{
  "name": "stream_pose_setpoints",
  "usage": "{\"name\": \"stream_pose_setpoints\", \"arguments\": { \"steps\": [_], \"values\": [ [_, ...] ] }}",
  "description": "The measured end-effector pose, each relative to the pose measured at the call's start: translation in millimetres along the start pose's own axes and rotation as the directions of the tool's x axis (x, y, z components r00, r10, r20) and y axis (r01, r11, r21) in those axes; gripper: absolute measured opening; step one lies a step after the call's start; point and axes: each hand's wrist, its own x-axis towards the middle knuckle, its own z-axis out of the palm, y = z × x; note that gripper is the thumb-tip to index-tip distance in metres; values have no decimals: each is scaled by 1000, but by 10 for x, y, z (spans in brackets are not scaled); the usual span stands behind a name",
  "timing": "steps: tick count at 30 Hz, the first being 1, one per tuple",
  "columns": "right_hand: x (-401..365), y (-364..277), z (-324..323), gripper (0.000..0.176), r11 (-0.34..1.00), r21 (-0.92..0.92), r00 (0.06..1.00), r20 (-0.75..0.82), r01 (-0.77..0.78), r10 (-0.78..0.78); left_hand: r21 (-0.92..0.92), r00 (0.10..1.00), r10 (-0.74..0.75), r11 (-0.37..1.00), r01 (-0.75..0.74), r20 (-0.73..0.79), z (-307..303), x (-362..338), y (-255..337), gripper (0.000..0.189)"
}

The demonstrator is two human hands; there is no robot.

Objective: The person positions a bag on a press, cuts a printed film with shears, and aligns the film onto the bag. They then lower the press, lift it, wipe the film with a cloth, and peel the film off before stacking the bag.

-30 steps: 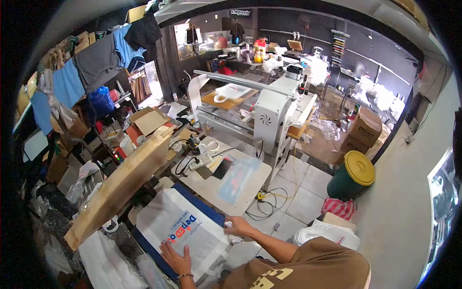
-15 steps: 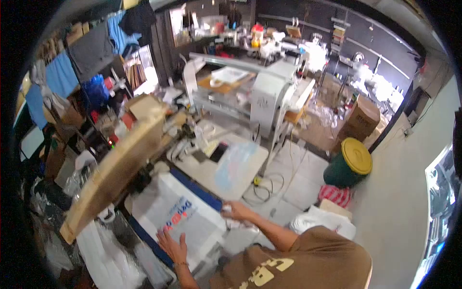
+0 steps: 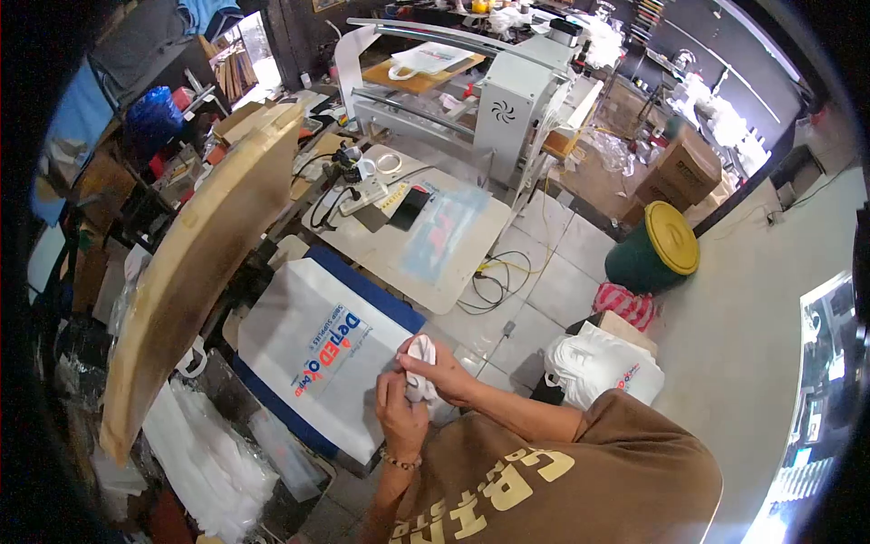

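A crumpled white cloth is bunched between my two hands, above the right edge of a printed white bag. My right hand grips the cloth from the right. My left hand, a bracelet at its wrist, has its fingers closed on the cloth's lower left side. The bag lies flat on a dark blue board, its red and blue lettering facing up. To the left, a wooden-edged screen frame stands tilted up.
Beyond the board, a pale table carries a power strip, tape and a smeared print. A large grey-white machine stands behind. At right are a green bin with a yellow lid, stacked white bags and cables on the floor.
My left hand has lifted off the bag, where it lay spread, and moved right to meet my right hand. Both now hold the white cloth. The view has tilted downward.
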Motion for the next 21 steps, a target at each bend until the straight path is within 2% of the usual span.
{"name": "stream_pose_setpoints", "arguments": {
  "steps": [2, 4, 6, 7, 8, 10, 11, 13, 14, 18, 19, 21],
  "values": [
    [-60, -45, -97, 44, 979, -202, 999, 38, -13, 22, -96, 998, -42, 995, 37, -51, -37, 109, 30, 40],
    [-59, 59, -290, 41, 982, -183, 999, -22, -52, 49, -99, 999, -51, 994, 49, -18, -35, 239, 108, 38],
    [-93, -16, -557, 41, 965, -109, 971, -3, -237, 238, -213, 966, -17, 974, 73, 256, 60, 352, 116, 40],
    [-107, -126, -659, 39, 950, -153, 962, -64, -272, 265, -238, 921, 10, 967, 90, 389, 68, 452, 111, 45],
    [-64, -75, -888, 39, 951, -148, 962, -57, -272, 267, -229, 921, 6, 969, 91, 389, 92, 560, 84, 45],
    [99, 185, -1466, 34, 947, -312, 980, -200, -72, 9, -252, 862, 81, 966, 56, 501, 169, 775, 5, 48],
    [166, 190, -1675, 34, 949, -308, 981, -192, -71, 11, -188, 860, 49, 981, 55, 508, 255, 886, -97, 48],
    [277, 152, -2017, 25, 937, -341, 930, -362, -72, -60, -108, 837, 23, 993, 44, 547, 450, 1179, -257, 50],
    [340, 100, -2164, 25, 938, -338, 935, -353, -79, -48, -38, 812, -1, 999, 29, 584, 550, 1356, -292, 51],
    [613, -133, -2549, 36, 838, -464, 925, -363, -287, 116, 107, 729, -104, 993, 43, 676, 1072, 1893, -177, 58],
    [717, -191, -2595, 41, 788, -500, 909, -378, -359, 174, 84, 722, -106, 994, 67, 684, 1285, 1934, -189, 59],
    [975, -287, -2642, 47, 794, -495, 916, -354, -353, 187, 119, 678, -167, 986, 117, 716, 1689, 1960, -298, 61]
  ]
}}
